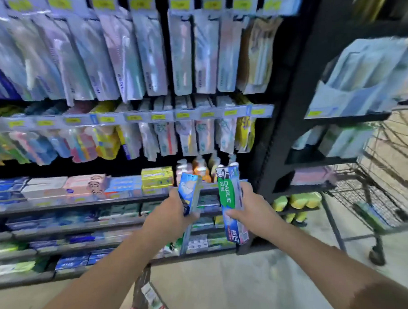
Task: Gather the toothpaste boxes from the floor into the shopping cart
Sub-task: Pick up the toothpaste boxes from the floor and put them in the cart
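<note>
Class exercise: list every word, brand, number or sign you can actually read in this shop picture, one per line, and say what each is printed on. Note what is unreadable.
"DARLIE": on the green toothpaste box held in the right hand.
Chinese characters beside it on that box: too blurred to read.
Blue toothpaste box in the left hand: print blurred.
Yellow price tags on the shelf rails: blurred.
Hanging toothbrush packs: lettering unreadable.

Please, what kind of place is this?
Most likely a shop's dental-care aisle: hanging toothbrush packs with yellow price tags, shelved toothpaste boxes, and a wire shopping cart to the right.
</note>
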{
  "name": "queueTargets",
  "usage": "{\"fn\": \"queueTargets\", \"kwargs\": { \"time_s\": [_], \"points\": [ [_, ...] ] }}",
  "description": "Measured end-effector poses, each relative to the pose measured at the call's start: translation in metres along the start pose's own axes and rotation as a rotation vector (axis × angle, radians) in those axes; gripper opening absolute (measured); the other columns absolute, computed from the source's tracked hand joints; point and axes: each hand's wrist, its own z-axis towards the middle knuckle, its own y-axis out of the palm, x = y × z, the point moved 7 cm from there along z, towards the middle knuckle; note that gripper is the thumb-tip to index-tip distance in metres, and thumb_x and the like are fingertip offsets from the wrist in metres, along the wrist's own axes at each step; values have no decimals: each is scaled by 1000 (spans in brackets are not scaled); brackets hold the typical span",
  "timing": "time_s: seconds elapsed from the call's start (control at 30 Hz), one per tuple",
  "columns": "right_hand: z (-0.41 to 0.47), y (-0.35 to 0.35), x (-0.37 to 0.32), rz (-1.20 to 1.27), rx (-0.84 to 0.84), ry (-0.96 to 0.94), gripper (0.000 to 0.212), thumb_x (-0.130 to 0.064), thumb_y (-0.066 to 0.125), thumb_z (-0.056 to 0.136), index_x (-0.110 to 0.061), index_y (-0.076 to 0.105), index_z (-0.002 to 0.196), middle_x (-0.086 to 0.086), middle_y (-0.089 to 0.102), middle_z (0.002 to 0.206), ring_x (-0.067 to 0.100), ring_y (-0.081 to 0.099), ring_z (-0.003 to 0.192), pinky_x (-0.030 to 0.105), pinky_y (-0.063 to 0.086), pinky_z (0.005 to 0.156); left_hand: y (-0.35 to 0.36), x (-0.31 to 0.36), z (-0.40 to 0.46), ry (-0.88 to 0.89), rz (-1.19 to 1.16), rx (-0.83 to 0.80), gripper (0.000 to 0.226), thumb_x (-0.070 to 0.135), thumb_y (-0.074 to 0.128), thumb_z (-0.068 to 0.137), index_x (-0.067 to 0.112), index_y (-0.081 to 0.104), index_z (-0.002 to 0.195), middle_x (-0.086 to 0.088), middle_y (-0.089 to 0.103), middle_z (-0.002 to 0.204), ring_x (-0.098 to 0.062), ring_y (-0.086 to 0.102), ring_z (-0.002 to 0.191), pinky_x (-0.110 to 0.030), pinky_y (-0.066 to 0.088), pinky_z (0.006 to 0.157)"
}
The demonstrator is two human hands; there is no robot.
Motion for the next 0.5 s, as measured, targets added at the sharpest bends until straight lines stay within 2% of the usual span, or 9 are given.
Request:
{"fn": "queueTargets", "kwargs": {
  "time_s": [0.1, 0.17, 0.27, 0.3, 0.4, 0.5],
  "points": [
    [-19, -64, 77, 30, 99, 105, 53, -38, 71, 84, -24, 32, 118, 4, 67, 103, 24, 66, 85, 41, 54, 75, 42, 92, 29, 131, 6, -87, 47, 50, 62, 89, 18, 30, 101, -2, 58, 84, -19, 60, 72, -34, 47, 59],
    [-34, -103, 128, 65, 166, 178, 51, -35, 70, 85, -22, 33, 118, 5, 67, 102, 24, 67, 83, 44, 56, 73, 71, 155, 43, 200, 35, -125, 46, 50, 64, 87, 16, 35, 101, -2, 56, 81, -18, 58, 70, -32, 41, 55],
    [-58, -157, 201, 122, 240, 296, 49, -30, 67, 86, -23, 34, 121, 5, 66, 101, 22, 67, 78, 37, 55, 60, 119, 248, 58, 303, 84, -173, 48, 53, 64, 86, 16, 35, 98, -9, 57, 81, -25, 59, 72, -34, 39, 56],
    [-66, -173, 223, 139, 261, 328, 47, -27, 66, 85, -25, 34, 119, 6, 66, 99, 22, 66, 76, 38, 55, 59, 135, 277, 60, 337, 114, -189, 49, 53, 63, 86, 17, 32, 99, -6, 56, 82, -26, 59, 74, -34, 41, 58],
    [-88, -222, 284, 149, 327, 383, 47, -24, 67, 84, -22, 34, 117, 9, 67, 91, 25, 66, 73, 45, 56, 63, 178, 364, 61, 439, 149, -199, 53, 53, 62, 87, 15, 32, 106, 0, 51, 85, -26, 57, 80, -36, 45, 67],
    [-108, -267, 339, 114, 385, 445, 51, -22, 69, 86, -15, 33, 121, 15, 68, 98, 33, 66, 83, 47, 54, 70, 215, 439, 64, 505, 142, -207, 63, 53, 62, 88, 10, 31, 122, -6, 57, 99, -31, 61, 94, -36, 48, 74]
  ]
}}
